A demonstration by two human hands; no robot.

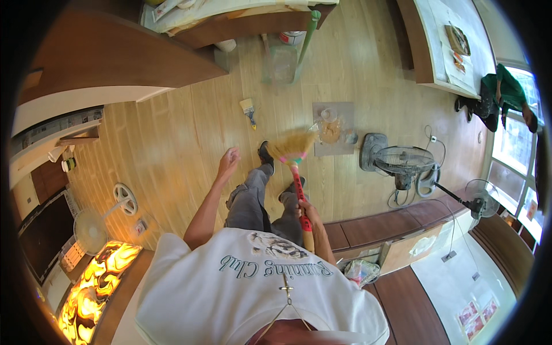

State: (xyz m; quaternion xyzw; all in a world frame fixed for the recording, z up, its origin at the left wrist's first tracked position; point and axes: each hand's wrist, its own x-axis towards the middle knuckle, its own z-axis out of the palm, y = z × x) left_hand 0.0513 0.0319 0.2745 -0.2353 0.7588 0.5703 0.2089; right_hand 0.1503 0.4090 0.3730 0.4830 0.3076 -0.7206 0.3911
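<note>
My right hand (307,214) is wrapped round the red-wrapped handle of a broom (295,167). The broom's straw bristles fan out over the wood floor (195,135) just beyond my shoes. My left hand (230,160) hangs free above the floor to the left of my legs, its fingers loosely curled and nothing visible in them. A wide paintbrush (248,112) with pale bristles lies farther ahead. Right of the bristles, a grey board (333,144) carries a clear cup (329,115) and a tan smear or crumbs.
A black standing fan (402,158) stands at right, its cable on the floor. A white fan (91,230) is at left. Far ahead are a green-posted frame (305,49) and a counter (247,26). A person in green (506,95) bends beside the right-hand table (425,63).
</note>
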